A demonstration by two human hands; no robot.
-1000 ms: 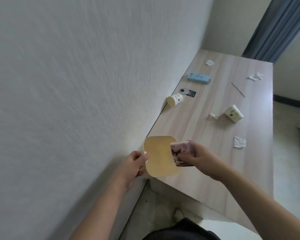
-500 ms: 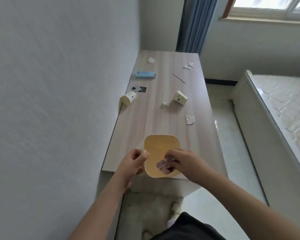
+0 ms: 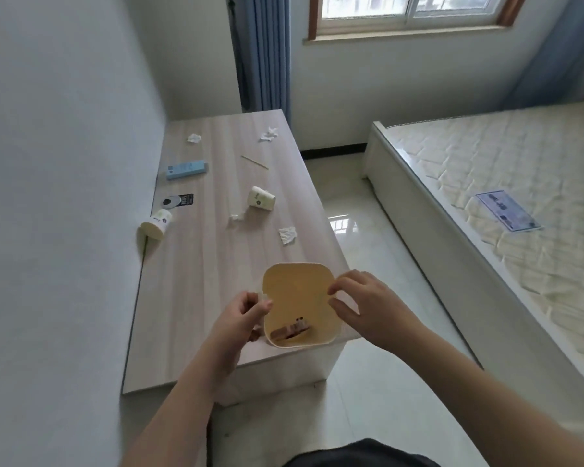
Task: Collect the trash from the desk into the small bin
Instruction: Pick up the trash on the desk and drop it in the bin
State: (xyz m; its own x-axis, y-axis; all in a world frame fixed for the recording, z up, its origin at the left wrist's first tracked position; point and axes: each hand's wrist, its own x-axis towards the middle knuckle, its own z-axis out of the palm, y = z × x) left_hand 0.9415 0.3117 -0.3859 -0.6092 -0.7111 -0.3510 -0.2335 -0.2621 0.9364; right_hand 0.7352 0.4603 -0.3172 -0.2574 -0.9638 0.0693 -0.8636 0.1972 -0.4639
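Resting inside the small bin now: the pink-brown wrapper, held over the rim by the right hand half a second ago. One piece collected; judged early in the task. Right hand empty, fingers loosely spread beside the bin's right rim at lower centre of frame, wrist angled in from lower right. Left hand pinches the bin's left rim, narrow grip, steadying it on the near end of the desk. Left on the desk toward upper left: two paper cups, crumpled tissues, a stick, a blue box.
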